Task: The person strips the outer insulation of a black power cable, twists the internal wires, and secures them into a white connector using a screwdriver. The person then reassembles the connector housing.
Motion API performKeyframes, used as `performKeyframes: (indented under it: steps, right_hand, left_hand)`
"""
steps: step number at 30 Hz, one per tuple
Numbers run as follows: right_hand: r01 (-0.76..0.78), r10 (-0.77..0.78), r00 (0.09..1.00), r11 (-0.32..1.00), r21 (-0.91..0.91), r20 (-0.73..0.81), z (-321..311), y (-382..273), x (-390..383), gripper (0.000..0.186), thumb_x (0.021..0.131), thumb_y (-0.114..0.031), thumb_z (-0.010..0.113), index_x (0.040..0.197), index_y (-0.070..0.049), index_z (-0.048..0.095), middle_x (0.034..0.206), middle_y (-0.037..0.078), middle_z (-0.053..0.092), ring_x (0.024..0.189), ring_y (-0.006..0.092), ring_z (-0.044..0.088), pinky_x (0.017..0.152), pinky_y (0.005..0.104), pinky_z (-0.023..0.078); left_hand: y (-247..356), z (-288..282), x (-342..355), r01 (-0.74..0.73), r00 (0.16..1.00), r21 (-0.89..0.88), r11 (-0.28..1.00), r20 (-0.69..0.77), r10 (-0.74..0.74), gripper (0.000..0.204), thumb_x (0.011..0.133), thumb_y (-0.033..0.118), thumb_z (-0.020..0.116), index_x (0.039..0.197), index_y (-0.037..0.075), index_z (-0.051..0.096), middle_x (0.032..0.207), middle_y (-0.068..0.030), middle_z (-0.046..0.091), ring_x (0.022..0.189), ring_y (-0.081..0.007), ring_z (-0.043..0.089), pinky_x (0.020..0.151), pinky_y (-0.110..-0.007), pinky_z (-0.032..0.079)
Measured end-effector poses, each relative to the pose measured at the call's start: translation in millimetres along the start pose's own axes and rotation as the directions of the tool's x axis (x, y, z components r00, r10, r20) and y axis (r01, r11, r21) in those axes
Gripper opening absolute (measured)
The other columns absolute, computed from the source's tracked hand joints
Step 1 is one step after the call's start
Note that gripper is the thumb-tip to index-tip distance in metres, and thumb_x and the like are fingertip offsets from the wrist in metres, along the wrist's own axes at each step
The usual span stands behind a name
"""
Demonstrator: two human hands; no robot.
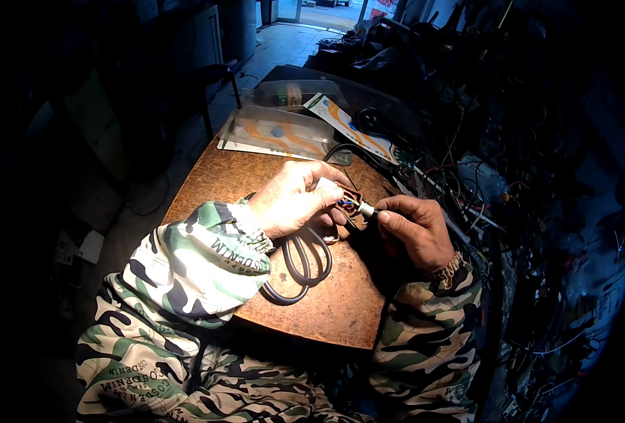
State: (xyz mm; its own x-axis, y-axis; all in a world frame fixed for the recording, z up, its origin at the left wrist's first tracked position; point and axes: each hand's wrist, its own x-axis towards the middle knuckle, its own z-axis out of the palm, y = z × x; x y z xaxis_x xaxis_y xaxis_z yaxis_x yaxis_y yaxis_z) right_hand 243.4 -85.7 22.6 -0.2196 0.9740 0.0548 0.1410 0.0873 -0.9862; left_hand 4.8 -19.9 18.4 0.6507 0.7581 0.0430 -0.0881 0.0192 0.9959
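My left hand is closed around a small open brown plug housing above the wooden table. Thin coloured wires, blue and yellow among them, show inside it. At the housing's right end, a pale ribbed collar surrounds the cable's end. My right hand pinches the black cable just beside that collar, thumb on top. Below my left hand lies a loose coil of dark cable. My fingers cover part of the housing, and where the coil's ends run is hidden.
The wooden tabletop carries clear plastic trays and a white and orange card package at its far side. Tangled wires and parts crowd the dark right side. A stool stands beyond the table, left.
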Motion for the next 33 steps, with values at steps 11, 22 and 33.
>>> performKeyframes:
  steps: [11, 22, 33]
  right_hand:
    - [0.014, -0.014, 1.0, 0.996, -0.087, -0.01, 3.5, -1.1, 0.8, 0.018, 0.096, -0.011, 0.063, 0.103, 0.005, 0.066, 0.071, -0.001, 0.059, 0.06, 0.0036, 0.049, 0.053, 0.0196, 0.038]
    - [0.05, -0.056, 0.998, 0.989, -0.143, -0.04, 7.9, -0.1, 1.3, 0.02, 0.096, -0.013, 0.062, 0.101, 0.006, 0.065, 0.075, 0.0, 0.06, 0.066, 0.0056, 0.05, 0.057, 0.0217, 0.04]
    - [0.091, -0.102, 0.994, 0.976, -0.199, -0.046, 9.8, 0.4, 4.1, 0.021, 0.096, -0.014, 0.06, 0.098, 0.006, 0.064, 0.073, 0.002, 0.06, 0.067, 0.0079, 0.052, 0.059, 0.024, 0.042]
  left_hand:
    - [3.4, -2.1, -2.2, 0.064, 0.997, 0.005, 0.998, 0.032, -0.064, 0.034, 0.101, 0.016, 0.055, 0.125, -0.008, 0.052, 0.105, -0.0157, 0.068, 0.087, -0.0212, 0.072, 0.073, -0.025, 0.058]
    - [-1.4, -3.6, 0.1, 0.035, 0.998, 0.019, 0.999, 0.042, -0.036, 0.035, 0.103, 0.019, 0.051, 0.127, -0.007, 0.049, 0.102, -0.016, 0.068, 0.084, -0.0202, 0.072, 0.071, -0.024, 0.057]
    - [-4.1, -2.7, 0.5, 0.015, 0.999, -0.006, 1.0, 0.051, -0.015, 0.036, 0.104, 0.017, 0.045, 0.13, -0.008, 0.046, 0.099, -0.0182, 0.068, 0.081, -0.0202, 0.07, 0.068, -0.026, 0.056]
